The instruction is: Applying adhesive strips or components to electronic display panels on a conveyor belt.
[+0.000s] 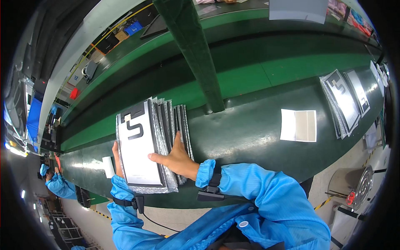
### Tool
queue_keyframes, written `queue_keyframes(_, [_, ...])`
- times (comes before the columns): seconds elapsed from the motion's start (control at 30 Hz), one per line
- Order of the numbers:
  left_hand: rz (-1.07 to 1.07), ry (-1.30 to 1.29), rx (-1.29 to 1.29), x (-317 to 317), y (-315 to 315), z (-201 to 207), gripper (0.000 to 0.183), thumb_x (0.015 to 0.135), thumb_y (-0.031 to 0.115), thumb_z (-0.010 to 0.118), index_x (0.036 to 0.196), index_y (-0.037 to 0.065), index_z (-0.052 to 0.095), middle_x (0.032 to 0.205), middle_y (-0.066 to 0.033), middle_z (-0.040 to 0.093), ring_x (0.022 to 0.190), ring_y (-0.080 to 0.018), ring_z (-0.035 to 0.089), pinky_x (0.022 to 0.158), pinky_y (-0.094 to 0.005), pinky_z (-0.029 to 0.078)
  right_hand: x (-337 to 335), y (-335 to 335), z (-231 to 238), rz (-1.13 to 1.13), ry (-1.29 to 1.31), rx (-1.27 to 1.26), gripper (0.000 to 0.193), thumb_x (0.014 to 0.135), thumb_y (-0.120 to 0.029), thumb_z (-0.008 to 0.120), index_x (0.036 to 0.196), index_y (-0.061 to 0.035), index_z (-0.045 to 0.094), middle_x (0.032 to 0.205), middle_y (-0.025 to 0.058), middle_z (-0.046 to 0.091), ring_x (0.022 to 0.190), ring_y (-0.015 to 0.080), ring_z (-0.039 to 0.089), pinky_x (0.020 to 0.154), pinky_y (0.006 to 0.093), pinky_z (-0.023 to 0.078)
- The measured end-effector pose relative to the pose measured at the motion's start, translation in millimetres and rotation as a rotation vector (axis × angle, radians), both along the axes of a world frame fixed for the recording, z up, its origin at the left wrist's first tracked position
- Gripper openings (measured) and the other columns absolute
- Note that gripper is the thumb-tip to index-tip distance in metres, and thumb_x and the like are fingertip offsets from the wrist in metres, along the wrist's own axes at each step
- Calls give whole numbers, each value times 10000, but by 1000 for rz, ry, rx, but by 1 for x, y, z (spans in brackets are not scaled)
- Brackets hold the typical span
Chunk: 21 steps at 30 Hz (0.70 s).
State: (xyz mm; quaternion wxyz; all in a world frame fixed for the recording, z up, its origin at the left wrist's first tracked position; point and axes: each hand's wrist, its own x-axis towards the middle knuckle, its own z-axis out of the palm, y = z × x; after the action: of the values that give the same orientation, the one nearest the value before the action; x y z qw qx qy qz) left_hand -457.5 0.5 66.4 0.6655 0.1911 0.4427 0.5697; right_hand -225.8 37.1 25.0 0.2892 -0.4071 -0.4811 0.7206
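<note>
A stack of flat panels in clear bubble-wrap bags (pixel 140 150) lies fanned out on the green bench (pixel 246 137), its layers stepping off to the right. The top panel is white with a dark printed shape and dark edges. My left hand (pixel 118 160) holds the stack's left side, its fingers partly hidden behind the edge. Gripping the right side is my right hand (pixel 177 160), thumb over the top panel and index finger stretched along the outer layers. Both wrists wear black straps over blue sleeves.
Farther right lie an opened white and beige folded card (pixel 298 126) and more bagged panels (pixel 341 102). A small white roll or sheet (pixel 108 167) sits left of the stack. A green post (pixel 196 54) rises behind the bench. Another person in blue (pixel 60 185) works far left.
</note>
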Motion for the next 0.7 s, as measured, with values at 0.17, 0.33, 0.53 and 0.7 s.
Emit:
queue_keyframes(0.17, [148, 92, 12, -7, -15, -4, 744, 1011, 649, 423, 1508, 97, 459, 1374, -150, 621, 1181, -285, 640, 1054, -426, 508, 0, -3, 8, 77, 5, 33, 1433, 773, -602, 800, 1525, 187, -130, 1570, 448, 108, 1519, 536, 95, 1264, 505, 114])
queue_keyframes(0.33, [232, 167, 12, -4, -44, 0, 762, 986, 674, 436, 1495, 108, 470, 1365, -147, 605, 1179, -292, 627, 1028, -418, 511, -6, -9, 7, 113, 26, 67, 1398, 776, -570, 803, 1526, 203, -88, 1562, 463, 120, 1513, 545, 112, 1261, 514, 118])
queue_keyframes(0.53, [311, 133, -17, 17, -74, 21, 768, 967, 674, 458, 1480, 103, 486, 1356, -142, 603, 1225, -299, 589, 1039, -432, 482, 6, -5, -3, 100, 264, 45, 1338, 774, -488, 836, 1554, 154, -42, 1611, 364, 162, 1549, 415, 141, 1267, 421, 124])
queue_keyframes(0.7, [291, 212, -54, 78, -110, 26, 706, 941, 550, 513, 1444, 54, 511, 1356, -157, 602, 1198, -309, 601, 1023, -435, 491, 66, -19, 8, 173, 231, 63, 1354, 777, -527, 825, 1561, 148, -49, 1622, 349, 156, 1550, 420, 136, 1270, 420, 141])
